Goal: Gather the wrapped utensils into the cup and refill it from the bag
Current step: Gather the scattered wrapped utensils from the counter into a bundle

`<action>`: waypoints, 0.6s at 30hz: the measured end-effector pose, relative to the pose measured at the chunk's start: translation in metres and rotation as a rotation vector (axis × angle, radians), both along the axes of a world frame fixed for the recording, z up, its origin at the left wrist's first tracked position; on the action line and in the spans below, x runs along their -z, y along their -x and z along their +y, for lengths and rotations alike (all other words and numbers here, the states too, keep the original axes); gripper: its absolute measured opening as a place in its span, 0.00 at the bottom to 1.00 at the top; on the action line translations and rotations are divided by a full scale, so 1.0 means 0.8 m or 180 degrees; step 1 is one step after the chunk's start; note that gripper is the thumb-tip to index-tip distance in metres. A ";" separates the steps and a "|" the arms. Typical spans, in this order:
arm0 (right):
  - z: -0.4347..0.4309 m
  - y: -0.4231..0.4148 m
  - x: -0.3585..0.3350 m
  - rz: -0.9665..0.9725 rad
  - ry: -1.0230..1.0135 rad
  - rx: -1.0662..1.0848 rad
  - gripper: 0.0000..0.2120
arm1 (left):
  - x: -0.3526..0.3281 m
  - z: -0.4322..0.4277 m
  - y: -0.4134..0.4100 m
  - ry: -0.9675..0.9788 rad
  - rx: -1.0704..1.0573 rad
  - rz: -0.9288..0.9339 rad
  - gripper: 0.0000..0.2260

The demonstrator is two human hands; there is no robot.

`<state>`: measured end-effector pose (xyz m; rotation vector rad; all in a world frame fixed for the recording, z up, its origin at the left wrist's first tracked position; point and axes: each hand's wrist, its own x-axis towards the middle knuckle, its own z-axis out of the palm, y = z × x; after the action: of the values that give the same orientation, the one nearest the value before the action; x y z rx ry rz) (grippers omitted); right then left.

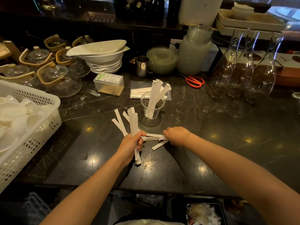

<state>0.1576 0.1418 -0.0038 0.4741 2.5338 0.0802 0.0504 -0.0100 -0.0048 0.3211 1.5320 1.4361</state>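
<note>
Mid-gather, by my reading; the clear cup [152, 105] stands on the dark marble counter [227, 127] just past centre, holding only a few wrapped utensils [155, 96] upright and leaning toward 1 o'clock, so it is far from full.

Left hand [131, 143] is closed in a fist around a loose fan of wrapped utensils [132, 122], their tops splaying toward 11 and 12 o'clock and their lower ends poking out below the palm at 6 o'clock; this bunch sits just at 7 o'clock of the cup, not yet in it.

Right hand [176, 135] lies knuckles-up on the counter, fingers curled down onto a few flat-lying pieces [155, 136] that run toward the left hand; I cannot tell whether it is pinching or just pressing them. One stray piece [159, 145] lies at 6 o'clock of those, apart from both hands.

The bag [138, 92], clear plastic, lies flat at 11 o'clock just behind the cup with a good stack of wrapped pieces inside.

Judgement: loose ones mostly collected; I count as left the last strays, dropping the bunch into the cup, and the whole refill from the bag.
</note>
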 end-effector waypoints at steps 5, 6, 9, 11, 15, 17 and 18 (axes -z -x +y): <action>-0.006 -0.006 -0.001 -0.0177 -0.0161 -0.0286 0.13 | -0.002 -0.002 0.002 0.0000 0.0009 0.0063 0.10; -0.007 -0.006 -0.001 -0.0235 -0.0167 -0.0331 0.12 | -0.003 -0.002 0.002 0.0004 0.0016 0.0086 0.10; -0.009 -0.009 -0.001 -0.0342 -0.0158 -0.0434 0.13 | -0.004 -0.003 0.005 0.0030 0.0030 0.0146 0.10; -0.010 -0.012 -0.003 -0.0370 -0.0100 -0.0467 0.13 | -0.004 -0.003 0.007 0.0000 0.0011 0.0108 0.09; -0.008 -0.016 -0.013 -0.0385 0.0173 -0.0373 0.14 | -0.001 -0.005 0.012 -0.0041 -0.0070 0.0074 0.10; -0.006 -0.016 -0.020 -0.0358 0.0314 -0.0302 0.14 | -0.001 -0.005 0.015 -0.0063 -0.0081 0.0045 0.10; -0.005 -0.016 -0.023 -0.0339 0.0368 -0.0282 0.14 | -0.001 -0.005 0.017 -0.0076 -0.0079 0.0036 0.10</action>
<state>0.1702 0.1375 0.0144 0.3038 2.4385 -0.0078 0.0370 -0.0140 -0.0043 0.3262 1.5338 1.4751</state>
